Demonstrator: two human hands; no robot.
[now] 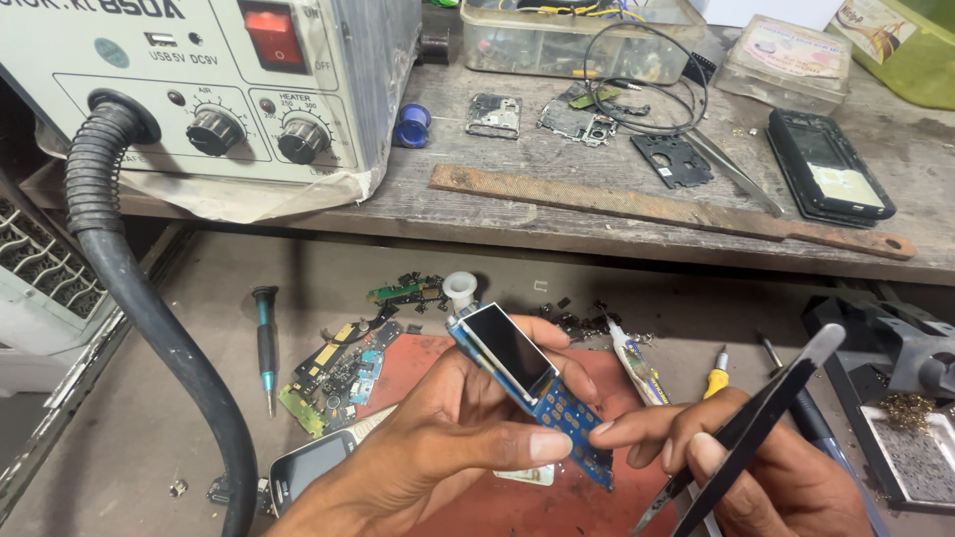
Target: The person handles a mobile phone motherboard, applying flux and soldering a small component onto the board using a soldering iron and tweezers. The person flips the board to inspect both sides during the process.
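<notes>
Left hand (448, 438) gripping small phone board (532, 393), blue PCB with little screen up top, held tilted above red mat (557, 497) on table (149, 428). Right hand (756, 467) pinching black tweezers (756, 428), index fingertip touching board's lower edge. Scrap circuit boards (343, 373) lying left of mat, teal-handled screwdriver (267, 343) further left. Glue tube (632, 353) just right of board. Hot air station (199, 80) on upper shelf (597, 214), thick black hose (149, 318) hanging down. Long rusty file (657, 209) and dark phone (831, 164) up there too.
</notes>
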